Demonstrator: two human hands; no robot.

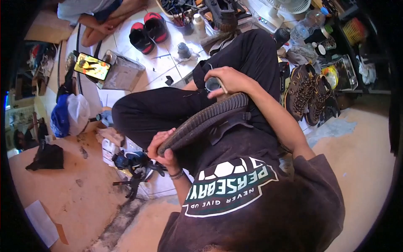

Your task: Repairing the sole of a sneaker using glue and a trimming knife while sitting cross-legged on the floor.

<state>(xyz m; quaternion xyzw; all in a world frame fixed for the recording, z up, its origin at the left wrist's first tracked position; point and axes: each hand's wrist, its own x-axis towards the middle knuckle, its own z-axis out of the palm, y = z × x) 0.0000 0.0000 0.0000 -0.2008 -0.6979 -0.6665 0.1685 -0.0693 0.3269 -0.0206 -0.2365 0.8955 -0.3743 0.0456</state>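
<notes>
My left hand (163, 147) is closed round the near-left end of a dark shoe sole (201, 117) with a ribbed edge. The sole lies tilted across my lap, against my dark shirt, and its far right end reaches under my right hand (230, 80). That hand's fingers curl round a small round cup (213, 84) with a greyish inside. A thin tan strip, perhaps a brush handle, shows beside the cup under the same hand; I cannot tell what it is.
Red-and-black shoes (147, 32) stand ahead on the tiles. Brown lace-up shoes (300, 90) are at right. A phone (92, 66) leans on a metal box (121, 71) at left. Bottles, a fan (289, 5) and clutter lie farther off. Another person (98, 21) sits at upper left.
</notes>
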